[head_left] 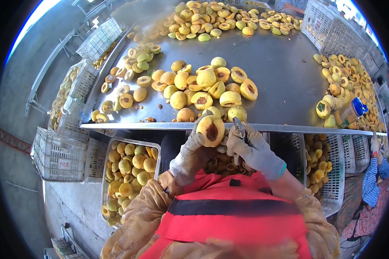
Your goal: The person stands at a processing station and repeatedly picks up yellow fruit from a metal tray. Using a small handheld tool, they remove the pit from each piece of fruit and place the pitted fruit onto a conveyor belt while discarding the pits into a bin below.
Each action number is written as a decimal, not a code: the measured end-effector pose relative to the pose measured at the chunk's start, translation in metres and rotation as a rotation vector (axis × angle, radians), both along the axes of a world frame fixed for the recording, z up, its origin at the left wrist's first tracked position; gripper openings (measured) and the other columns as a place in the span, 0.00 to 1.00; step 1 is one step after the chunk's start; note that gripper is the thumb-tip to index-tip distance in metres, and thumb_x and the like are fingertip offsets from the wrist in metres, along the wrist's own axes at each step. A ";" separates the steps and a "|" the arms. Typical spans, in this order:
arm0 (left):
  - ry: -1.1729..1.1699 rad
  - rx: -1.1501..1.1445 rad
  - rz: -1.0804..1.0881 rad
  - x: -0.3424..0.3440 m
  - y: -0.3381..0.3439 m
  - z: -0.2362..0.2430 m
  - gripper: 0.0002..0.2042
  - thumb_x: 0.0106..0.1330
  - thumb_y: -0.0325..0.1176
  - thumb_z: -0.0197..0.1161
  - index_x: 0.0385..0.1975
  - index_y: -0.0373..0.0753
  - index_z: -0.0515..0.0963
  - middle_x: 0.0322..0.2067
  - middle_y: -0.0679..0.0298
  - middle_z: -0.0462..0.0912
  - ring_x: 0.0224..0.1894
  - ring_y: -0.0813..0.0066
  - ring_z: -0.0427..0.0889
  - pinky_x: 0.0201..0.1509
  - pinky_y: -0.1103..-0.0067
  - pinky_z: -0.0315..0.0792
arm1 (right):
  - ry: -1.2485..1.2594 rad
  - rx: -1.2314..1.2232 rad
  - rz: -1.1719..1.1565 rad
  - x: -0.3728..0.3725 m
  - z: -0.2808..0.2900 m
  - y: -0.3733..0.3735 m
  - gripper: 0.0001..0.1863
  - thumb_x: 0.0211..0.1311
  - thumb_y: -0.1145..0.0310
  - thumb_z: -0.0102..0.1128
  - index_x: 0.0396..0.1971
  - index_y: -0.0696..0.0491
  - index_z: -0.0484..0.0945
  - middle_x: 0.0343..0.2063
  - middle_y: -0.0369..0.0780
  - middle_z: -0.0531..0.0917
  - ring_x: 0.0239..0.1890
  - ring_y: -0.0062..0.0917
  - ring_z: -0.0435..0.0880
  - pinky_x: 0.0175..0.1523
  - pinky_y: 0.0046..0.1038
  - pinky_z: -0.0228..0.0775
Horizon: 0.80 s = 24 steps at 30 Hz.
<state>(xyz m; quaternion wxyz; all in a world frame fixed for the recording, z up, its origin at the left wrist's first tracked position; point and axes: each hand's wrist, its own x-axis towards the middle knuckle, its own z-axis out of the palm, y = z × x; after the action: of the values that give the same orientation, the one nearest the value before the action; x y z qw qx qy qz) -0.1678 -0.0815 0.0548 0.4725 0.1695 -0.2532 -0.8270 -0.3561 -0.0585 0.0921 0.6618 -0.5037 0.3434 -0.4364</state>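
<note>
In my gloved left hand [189, 156] is a halved yellow peach [211, 131], its cut face turned up and a dark brown hollow at its centre. My right hand [257, 154], in a grey glove, is closed round a small metal hand tool [239, 128], just right of the peach; most of the tool is hidden by the fingers. Both hands are at the near edge of the metal table [272, 90]. Beyond them lies a heap of peaches [205, 78], whole-looking and halved, some with brown centres. Below the hands, brown pits [222, 165] partly show.
A crate of peaches [127, 168] stands low on my left, another crate [333, 172] on my right. More peaches [199, 21] line the table's far side. A blue-lidded jar [352, 111] sits among peaches at right. Another person's hand [375, 146] shows at far right.
</note>
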 end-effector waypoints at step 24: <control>-0.450 -0.386 0.529 -0.001 0.007 -0.004 0.16 0.66 0.29 0.53 0.52 0.31 0.71 0.48 0.58 0.77 0.50 0.74 0.75 0.57 0.78 0.67 | 0.552 0.327 0.075 0.048 0.031 0.013 0.14 0.62 0.67 0.50 0.44 0.57 0.67 0.18 0.42 0.76 0.14 0.32 0.77 0.16 0.31 0.69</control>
<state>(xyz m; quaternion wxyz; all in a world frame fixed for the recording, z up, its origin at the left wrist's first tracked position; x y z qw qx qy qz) -0.1684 -0.0741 0.0504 0.6250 0.3142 -0.4488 -0.5561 -0.3076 -0.0458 0.1234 0.6313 -0.5024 0.5567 -0.1976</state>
